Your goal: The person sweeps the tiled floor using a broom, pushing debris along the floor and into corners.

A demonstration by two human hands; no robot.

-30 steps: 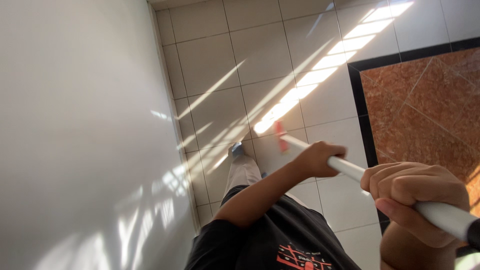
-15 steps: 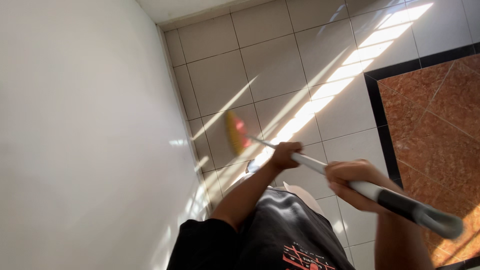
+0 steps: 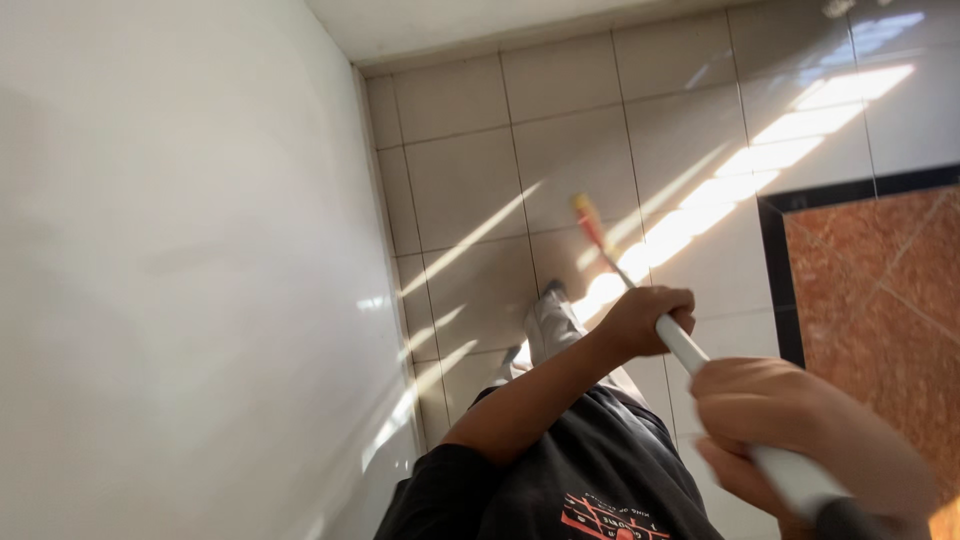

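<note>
At the lower right, around five o'clock, the right hand [image 3: 800, 425] is wrapped tight round the upper end of a white broom handle [image 3: 683, 346]. Farther along, the left hand [image 3: 645, 318] grips the same pole near mid-length. The broom looks light and stiff, best held two-handed, hands apart. Its red-and-yellow head [image 3: 590, 222] lies toward twelve o'clock over pale floor tiles [image 3: 570, 160], with a white wall [image 3: 180, 270] at nine o'clock.

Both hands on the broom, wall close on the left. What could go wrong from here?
1. The broom head works near the white wall; a wide stroke could hit it.
2. The person's foot stands just beside the head, so it may get struck or tripped on.
3. Sun glare on the pale floor tiles could hide dirt.
</note>
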